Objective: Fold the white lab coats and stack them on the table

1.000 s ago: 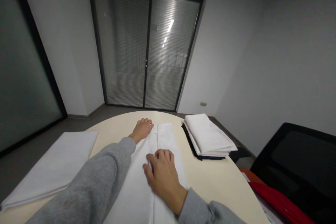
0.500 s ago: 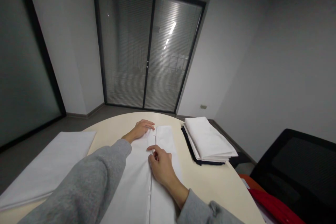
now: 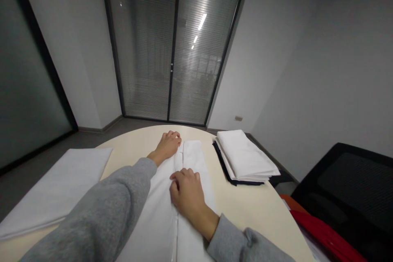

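Gray walls [image 3: 285, 57] stand all around me, and two big glass doors [image 3: 147, 57] with thin blinds are straight ahead. Under my hands is a round, cream table [image 3: 245, 208]. Past its right edge I see a black chair [image 3: 346, 184].

One long white cloth [image 3: 158, 213] lies flat down the middle of the table. It starts near the far edge and comes toward me until it goes out of my sight. A line like a fold runs along it. Another white cloth [image 3: 58, 190], folded flat, covers the left edge. At the right edge is a pile of folded white cloths [image 3: 245, 153], with a dark cloth [image 3: 222, 166] under it. Something red [image 3: 325, 229] is beside the table, below the chair.

My left hand [image 3: 168, 143] is at the far end of the long cloth, with its fingers bent. My right hand [image 3: 187, 194] is nearer to me, over the fold line, its fingers curled and its thumb tucked close. I cannot tell if either hand is pinching the cloth.
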